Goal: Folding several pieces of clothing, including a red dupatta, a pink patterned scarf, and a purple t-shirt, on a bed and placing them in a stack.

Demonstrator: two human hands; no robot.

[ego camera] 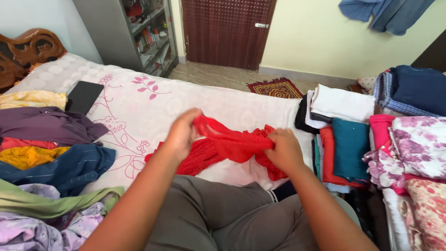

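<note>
A: What do the hands hold?

B: Both hold one red garment [232, 145] above the bed [139, 104], near its front edge. The left hand [182, 135] is closed around one end, fingers curled tight. The right hand [284, 151] is closed on the other end, bunching the cloth, so the fabric hangs stretched between them while a dotted part rests on the sheet.

A: And around it?

B: At the left edge lies a loose heap of unfolded clothes [51, 158], with a dark phone [83, 96] behind it. At the right edge stand folded stacks [348, 139], a teal piece on top, I think kept apart from the heap to stay neat.
</note>
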